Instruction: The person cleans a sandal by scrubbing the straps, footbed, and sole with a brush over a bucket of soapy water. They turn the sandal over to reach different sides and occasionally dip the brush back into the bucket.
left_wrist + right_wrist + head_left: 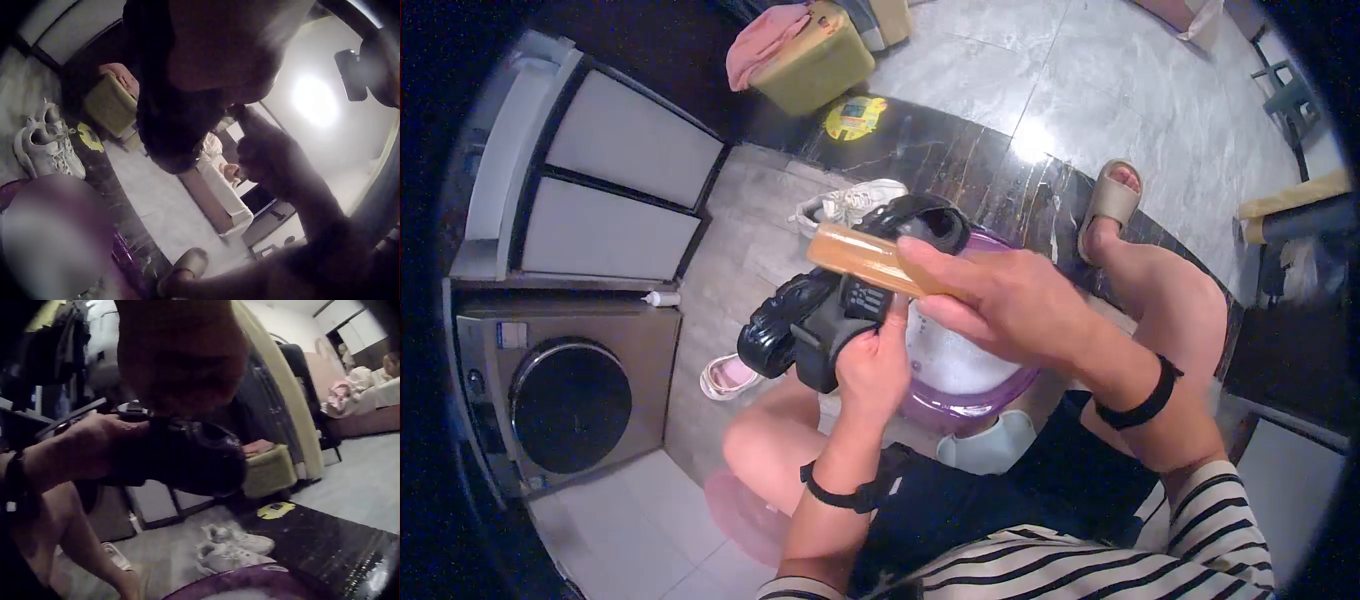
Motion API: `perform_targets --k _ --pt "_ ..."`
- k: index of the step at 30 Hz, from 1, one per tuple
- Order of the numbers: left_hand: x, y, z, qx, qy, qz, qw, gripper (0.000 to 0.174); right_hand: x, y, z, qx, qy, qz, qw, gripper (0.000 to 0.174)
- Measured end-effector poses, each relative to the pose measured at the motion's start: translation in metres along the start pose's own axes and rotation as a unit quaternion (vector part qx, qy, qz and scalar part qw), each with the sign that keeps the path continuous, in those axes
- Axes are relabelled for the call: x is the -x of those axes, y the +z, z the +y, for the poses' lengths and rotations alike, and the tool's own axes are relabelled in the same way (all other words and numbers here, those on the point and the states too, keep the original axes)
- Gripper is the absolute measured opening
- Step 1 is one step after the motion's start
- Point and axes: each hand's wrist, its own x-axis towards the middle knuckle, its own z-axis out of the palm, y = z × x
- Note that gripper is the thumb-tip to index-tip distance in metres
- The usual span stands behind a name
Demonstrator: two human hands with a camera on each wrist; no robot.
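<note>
My left hand (872, 372) grips a black chunky-soled sandal (772, 325) in the head view, held up in front of the knees. A wooden-backed brush (855, 258) lies across the sandal, and my right hand (1010, 295) holds it from the right with thumb and fingers round its end. The brush's underside is hidden against the sandal. Below both hands stands a purple basin (960, 412) with whitish, sudsy water in it. In the right wrist view the sandal (206, 456) is a dark shape beneath the right hand (181, 369).
White sneakers (855, 203) stand on the tiles beyond the sandal, and a pinkish shoe (728, 377) lies at the left. A washing machine (655, 350) is on the left. Past the dark marble strip (980, 150) sits a yellow-green bin (820, 75). A slippered foot (1115, 190) is at the right.
</note>
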Motion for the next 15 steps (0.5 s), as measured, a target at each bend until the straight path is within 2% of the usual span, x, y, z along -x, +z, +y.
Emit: perform_targets --k 3,4,7,8,11,12,15 --pt "-0.004 -0.001 0.003 -0.086 0.089 -0.005 0.992 0.023 -0.006 -0.011 0.005 0.020 0.097 -0.041 0.994 0.045" --pt "-0.003 -0.002 0.002 -0.091 0.088 -0.001 0.992 0.023 -0.010 -0.018 0.013 0.119 0.107 -0.014 0.987 0.046" --pt "-0.004 0.002 0.001 -0.045 0.100 0.026 0.994 0.024 0.004 -0.002 0.000 -0.027 0.012 0.009 1.000 0.048" --pt "-0.002 -0.002 0.012 -0.043 0.026 -0.004 0.999 0.024 0.006 -0.002 -0.013 -0.004 -0.029 -0.039 0.999 0.046" --pt "-0.007 -0.007 0.000 -0.079 0.073 -0.010 0.994 0.023 -0.002 0.000 0.003 -0.003 0.079 -0.040 0.996 0.044" --pt "-0.006 -0.005 -0.002 -0.079 0.089 0.008 0.993 0.023 -0.008 -0.005 0.008 0.041 0.121 -0.010 0.992 0.045" --pt "-0.004 -0.008 -0.009 -0.054 0.085 0.021 0.995 0.023 0.001 -0.005 -0.010 -0.011 0.103 -0.048 0.994 0.048"
